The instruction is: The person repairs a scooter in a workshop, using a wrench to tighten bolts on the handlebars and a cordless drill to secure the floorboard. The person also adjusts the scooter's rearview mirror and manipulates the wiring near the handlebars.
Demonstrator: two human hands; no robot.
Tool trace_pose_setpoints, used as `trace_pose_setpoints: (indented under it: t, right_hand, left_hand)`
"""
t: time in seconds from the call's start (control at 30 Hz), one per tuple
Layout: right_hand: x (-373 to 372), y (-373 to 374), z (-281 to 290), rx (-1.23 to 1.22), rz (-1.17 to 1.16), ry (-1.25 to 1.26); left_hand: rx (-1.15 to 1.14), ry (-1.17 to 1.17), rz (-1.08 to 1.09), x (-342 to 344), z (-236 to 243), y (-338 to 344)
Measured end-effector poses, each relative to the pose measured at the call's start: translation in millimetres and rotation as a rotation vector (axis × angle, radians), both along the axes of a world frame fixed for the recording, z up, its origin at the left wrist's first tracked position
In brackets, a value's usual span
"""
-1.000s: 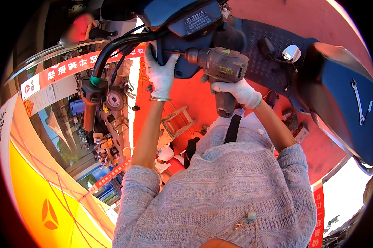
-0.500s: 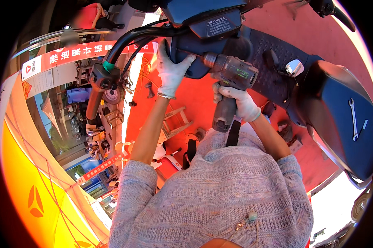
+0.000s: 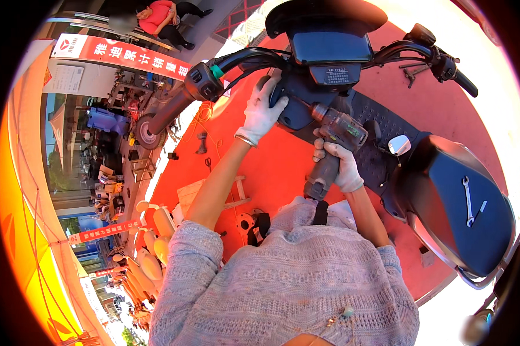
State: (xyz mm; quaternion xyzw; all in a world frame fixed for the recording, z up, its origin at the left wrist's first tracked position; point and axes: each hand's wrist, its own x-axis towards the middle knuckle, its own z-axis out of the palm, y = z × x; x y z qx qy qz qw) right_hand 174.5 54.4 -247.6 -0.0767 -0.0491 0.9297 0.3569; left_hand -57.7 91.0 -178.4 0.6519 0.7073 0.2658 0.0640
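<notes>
My right hand [image 3: 343, 164], in a white glove, is closed round the handle of a dark cordless drill [image 3: 341, 130]. The drill's tip points up and left at the dark panel [image 3: 297, 112] below the handlebar of an electric scooter. At that panel's left edge is my gloved left hand [image 3: 263, 112], its thumb on the near face and its fingers along the side; the fingertips are partly hidden. Whether the bit touches a screw is too small to tell.
The left handlebar grip [image 3: 170, 109] juts out beside my left forearm. On the scooter's seat [image 3: 461, 202] lies an open-ended wrench [image 3: 468, 202]. A mirror [image 3: 399, 145] sits near the footboard. A wooden stool [image 3: 234, 193] stands on the red floor, and a person [image 3: 159, 20] sits far left.
My view has shifted, so the scooter appears lower and more of its front shows. The drill stays against the panel region, and both hands keep their places on drill and panel.
</notes>
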Motion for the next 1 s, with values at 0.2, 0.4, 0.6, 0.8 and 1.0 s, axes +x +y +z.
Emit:
trace_pose_setpoints:
  t: [0.2, 0.4, 0.6, 0.8, 1.0]
  right_hand:
    - [-2.7, -3.4, 0.0, 0.045, -0.051, 0.002]
    - [1.7, -8.9, 3.9, 0.064, -0.085, -0.045]
    - [19.0, -16.7, 4.9, 0.081, -0.095, -0.023]
    - [49.8, -31.3, -16.3, 0.083, -0.047, -0.068]
    - [43.3, -42.8, -36.0, 0.203, 0.023, -0.150]
  left_hand:
    - [-0.124, 0.463, -0.117, 7.2, 38.6, 3.7]
    - [-0.052, 0.785, -0.239, 9.5, 35.0, 23.6]
    - [-0.038, 0.910, -0.326, 10.2, 32.8, 29.9]
    - [-0.214, -0.637, 0.044, 2.4, 47.7, 1.8]
    - [-0.156, -1.626, 0.211, -46.0, -1.1, -50.0]
